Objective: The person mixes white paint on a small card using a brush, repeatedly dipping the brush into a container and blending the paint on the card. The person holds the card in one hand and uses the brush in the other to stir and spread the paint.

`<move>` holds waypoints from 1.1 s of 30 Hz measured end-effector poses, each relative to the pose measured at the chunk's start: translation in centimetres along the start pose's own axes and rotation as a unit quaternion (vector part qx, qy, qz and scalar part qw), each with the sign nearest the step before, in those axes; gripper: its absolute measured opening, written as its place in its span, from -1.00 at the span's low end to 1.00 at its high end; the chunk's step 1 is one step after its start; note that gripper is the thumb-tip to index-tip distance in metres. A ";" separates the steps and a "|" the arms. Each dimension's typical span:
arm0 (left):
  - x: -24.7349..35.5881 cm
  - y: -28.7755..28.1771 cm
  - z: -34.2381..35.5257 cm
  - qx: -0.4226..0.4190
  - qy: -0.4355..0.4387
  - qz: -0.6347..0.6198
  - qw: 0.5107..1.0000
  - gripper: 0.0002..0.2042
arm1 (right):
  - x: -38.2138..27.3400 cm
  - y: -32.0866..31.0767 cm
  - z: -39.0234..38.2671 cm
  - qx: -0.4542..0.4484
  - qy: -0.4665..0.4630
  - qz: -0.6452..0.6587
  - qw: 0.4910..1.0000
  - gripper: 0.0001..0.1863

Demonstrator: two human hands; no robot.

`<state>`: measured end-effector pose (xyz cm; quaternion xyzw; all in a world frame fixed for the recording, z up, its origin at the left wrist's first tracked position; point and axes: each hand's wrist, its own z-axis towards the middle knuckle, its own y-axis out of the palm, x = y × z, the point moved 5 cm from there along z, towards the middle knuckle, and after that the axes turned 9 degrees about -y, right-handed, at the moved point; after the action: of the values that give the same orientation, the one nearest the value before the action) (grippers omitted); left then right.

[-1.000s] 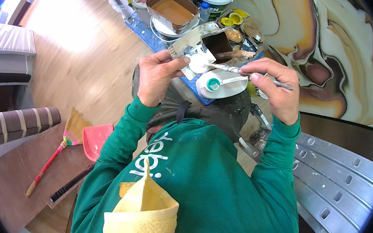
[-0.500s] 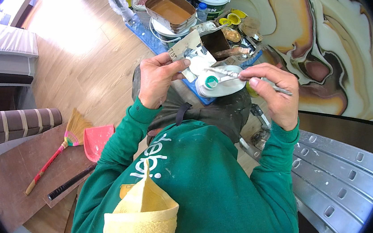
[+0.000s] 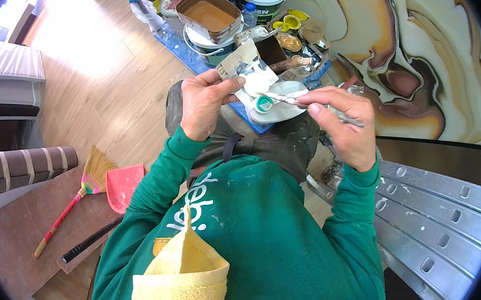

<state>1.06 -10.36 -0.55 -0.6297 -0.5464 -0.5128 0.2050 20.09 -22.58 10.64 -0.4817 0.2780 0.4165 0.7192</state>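
Observation:
My left hand (image 3: 203, 105) pinches a piece of printed card (image 3: 239, 59) between thumb and fingers. A thick smear of white paste (image 3: 258, 82) covers part of the card. In my right hand (image 3: 347, 125) is a thin, paint-smeared tool (image 3: 285, 99), held like a pen; its kind I cannot make out. Its tip points left and reaches the edge of the paste; whether it touches is too small to tell. Below the tool, in front of my knees, is a white plastic bottle (image 3: 276, 114) with a green cap (image 3: 264, 104).
Ahead, a blue sheet (image 3: 188, 56) bears paint buckets (image 3: 264, 6), a square tub of brown liquid (image 3: 210, 11) and cluttered cans. A metal plank (image 3: 430, 226) lies right, beneath a marbled panel (image 3: 417, 63). To the left are a broom (image 3: 90, 179) and a red dustpan (image 3: 124, 188).
The tool and my right hand have moved slightly left, closer to the card. My left hand keeps its hold on the card. The view has shifted a little.

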 end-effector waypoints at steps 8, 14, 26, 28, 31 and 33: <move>0.1 0.3 -0.2 0.001 -0.008 -0.008 1.000 -0.88 | 0.4 -0.1 -0.1 0.019 0.023 0.005 1.000 -0.83; -0.4 0.7 0.1 -0.002 -0.006 -0.021 1.000 -0.87 | 0.7 0.5 -0.6 -0.005 0.013 -0.012 1.000 -0.84; -0.5 1.1 0.2 0.019 0.008 -0.005 1.000 -0.88 | -0.3 -0.7 -1.1 0.046 0.029 -0.057 0.997 -0.82; -0.6 1.2 0.4 0.019 0.013 -0.002 1.000 -0.88 | -0.5 -0.6 -1.2 0.042 0.028 -0.067 0.996 -0.82; -0.7 1.2 0.6 0.020 0.019 0.012 1.000 -0.86 | -0.3 -0.3 -1.2 0.027 0.030 -0.076 0.996 -0.82; -0.8 1.2 0.6 0.020 0.024 0.022 0.999 -0.85 | -0.2 -0.7 -1.4 0.076 0.036 -0.048 0.995 -0.82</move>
<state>2.53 -10.63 -1.10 -0.6250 -0.5372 -0.5120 0.2422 20.65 -24.03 10.59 -0.4528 0.3109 0.3417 0.7626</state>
